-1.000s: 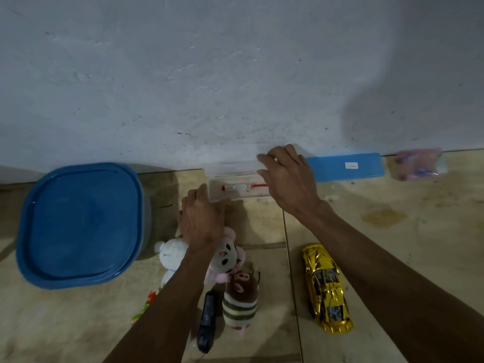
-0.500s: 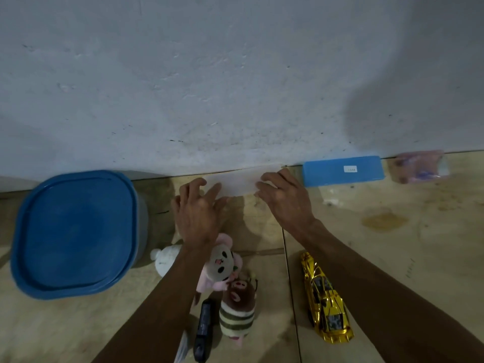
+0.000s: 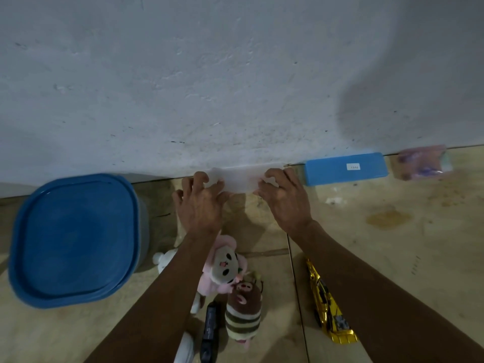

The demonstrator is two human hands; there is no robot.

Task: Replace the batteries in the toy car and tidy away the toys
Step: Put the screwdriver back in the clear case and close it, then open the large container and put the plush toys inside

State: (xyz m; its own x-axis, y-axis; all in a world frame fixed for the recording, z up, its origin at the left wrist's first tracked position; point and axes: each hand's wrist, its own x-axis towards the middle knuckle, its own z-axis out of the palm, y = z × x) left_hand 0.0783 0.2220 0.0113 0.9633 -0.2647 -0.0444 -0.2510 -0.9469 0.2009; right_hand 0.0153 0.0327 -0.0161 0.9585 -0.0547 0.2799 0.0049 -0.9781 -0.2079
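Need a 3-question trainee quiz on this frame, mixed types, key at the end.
1. True or false: both the left hand and the right hand grip the translucent box by the wall.
2. Multiple choice: the gold toy car lies A) inside the blue-lidded tub, B) on the floor to the right of the right forearm, C) on top of the blue case.
3. Fill in: the striped plush lies just below the ____ plush.

Key: 1 true; 2 B; 3 pink.
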